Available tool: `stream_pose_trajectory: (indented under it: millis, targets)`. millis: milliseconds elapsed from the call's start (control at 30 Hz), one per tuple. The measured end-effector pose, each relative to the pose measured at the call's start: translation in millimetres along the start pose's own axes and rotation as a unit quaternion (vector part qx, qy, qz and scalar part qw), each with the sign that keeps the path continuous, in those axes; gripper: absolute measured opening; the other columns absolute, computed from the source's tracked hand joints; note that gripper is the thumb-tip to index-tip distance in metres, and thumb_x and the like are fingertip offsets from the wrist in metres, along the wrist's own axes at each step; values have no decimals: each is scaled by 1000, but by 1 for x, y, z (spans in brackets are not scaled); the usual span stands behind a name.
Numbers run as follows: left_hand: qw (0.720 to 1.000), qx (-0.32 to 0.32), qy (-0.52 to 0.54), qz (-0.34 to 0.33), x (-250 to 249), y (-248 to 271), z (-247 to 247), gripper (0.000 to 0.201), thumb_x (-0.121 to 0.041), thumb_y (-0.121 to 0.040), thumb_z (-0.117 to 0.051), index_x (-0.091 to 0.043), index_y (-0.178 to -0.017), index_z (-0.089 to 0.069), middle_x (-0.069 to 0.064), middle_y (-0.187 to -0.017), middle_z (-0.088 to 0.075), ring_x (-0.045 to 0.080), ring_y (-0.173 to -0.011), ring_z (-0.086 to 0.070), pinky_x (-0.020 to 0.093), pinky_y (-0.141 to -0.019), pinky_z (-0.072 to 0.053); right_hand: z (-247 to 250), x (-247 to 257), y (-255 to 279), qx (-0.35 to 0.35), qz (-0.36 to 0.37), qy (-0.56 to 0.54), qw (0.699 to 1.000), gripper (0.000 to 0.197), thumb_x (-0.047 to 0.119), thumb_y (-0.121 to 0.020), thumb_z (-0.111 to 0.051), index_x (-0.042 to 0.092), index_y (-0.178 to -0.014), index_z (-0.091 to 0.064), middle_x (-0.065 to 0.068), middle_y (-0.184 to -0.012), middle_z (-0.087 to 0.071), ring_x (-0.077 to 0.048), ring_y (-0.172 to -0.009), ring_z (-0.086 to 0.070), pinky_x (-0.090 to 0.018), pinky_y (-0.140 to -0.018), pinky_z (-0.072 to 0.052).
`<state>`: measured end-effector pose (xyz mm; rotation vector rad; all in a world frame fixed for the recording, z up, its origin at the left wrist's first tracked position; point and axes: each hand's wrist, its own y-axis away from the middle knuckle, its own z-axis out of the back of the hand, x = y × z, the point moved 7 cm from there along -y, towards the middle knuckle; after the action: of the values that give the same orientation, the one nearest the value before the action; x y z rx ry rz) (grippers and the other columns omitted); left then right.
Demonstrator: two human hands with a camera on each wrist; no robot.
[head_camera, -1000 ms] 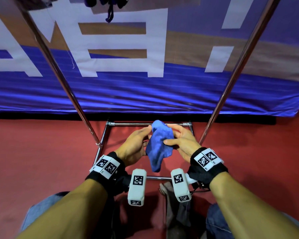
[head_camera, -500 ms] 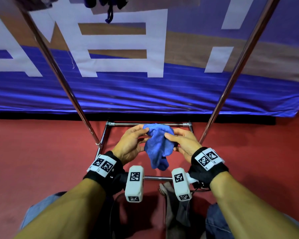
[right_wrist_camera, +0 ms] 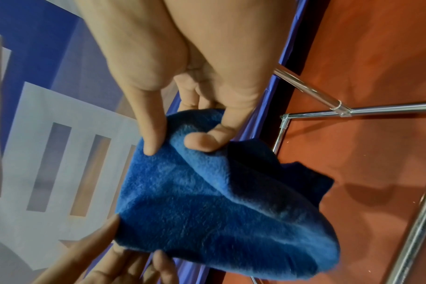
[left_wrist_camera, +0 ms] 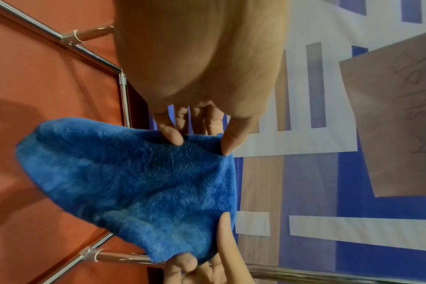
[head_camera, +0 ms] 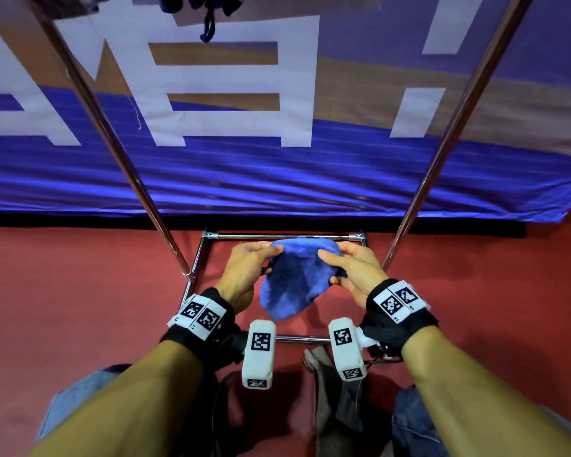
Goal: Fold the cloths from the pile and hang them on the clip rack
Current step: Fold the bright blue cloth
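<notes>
Red floor (head_camera: 80,308) below, chrome rack frame (head_camera: 277,236) behind. Blue cloth (head_camera: 294,282) soft, limp, light; best pinched at corners. Left hand (head_camera: 244,275) and right hand (head_camera: 356,272) fingers clamped on its upper edge.

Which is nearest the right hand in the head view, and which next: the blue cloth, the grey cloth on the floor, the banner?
1. Blue cloth: pinched in the fingers of the right hand, with the left hand holding its other side.
2. Grey cloth: on the floor below, near the person's legs.
3. Banner: farthest, hanging behind the rack's poles.
</notes>
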<state>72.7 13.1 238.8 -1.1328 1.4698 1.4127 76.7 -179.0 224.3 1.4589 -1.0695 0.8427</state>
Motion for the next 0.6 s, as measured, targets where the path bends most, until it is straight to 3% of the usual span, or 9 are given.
stream_pose_trajectory:
  millis: [100,200,300,400,500,600]
  targets:
    - [998,-9,63,18,2,-2,1,19,-6,-90,-61,-11,-72,-61,4,-74,-57,13,-69,-55,20,-59,-53,-1,1,-1,-5,-4,-27,1000,27,9,-86,-68,2,-111,-62,-8,-86,-64,-11,-62,-62,-21,-48,-48]
    - [991,17,130,32,2,-1,-3,20,-3,-93,-56,-9,-74,-58,2,-68,-58,14,-67,-58,31,-71,-59,3,0,-3,-30,-19,-68,997,17,8,-89,-63,6,-106,-62,-12,-97,-60,-18,-74,-61,-24,-49,-53]
    - [985,33,162,38,0,1,-7,19,-3,-94,-54,-9,-76,-58,2,-65,-60,18,-69,-60,36,-75,-59,7,0,-5,-44,-26,-79,996,12,8,-90,-59,9,-101,-64,-14,-102,-61,-25,-88,-60,-28,-51,-54]
    - [981,42,183,54,-1,1,-10,16,-17,-98,-52,-7,-87,-58,4,-70,-58,18,-72,-61,38,-78,-60,6,3,-4,-39,-25,-84,995,15,14,-92,-57,11,-103,-66,-9,-104,-65,-20,-92,-60,-26,-49,-51]
    - [977,51,194,70,2,-1,-11,40,-39,-100,-46,-1,-108,-55,20,-96,-56,25,-89,-63,35,-73,-61,3,5,-2,-28,-27,-100,994,11,15,-93,-55,16,-98,-65,-2,-89,-66,-15,-84,-61,-26,-48,-52]
    - [976,63,198,69,1,1,-13,51,-45,-100,-40,2,-106,-58,14,-83,-67,22,-83,-69,37,-82,-59,1,7,-2,-19,-11,-103,994,20,-5,-89,-54,6,-103,-63,-7,-85,-63,-18,-79,-61,-28,-60,-58]
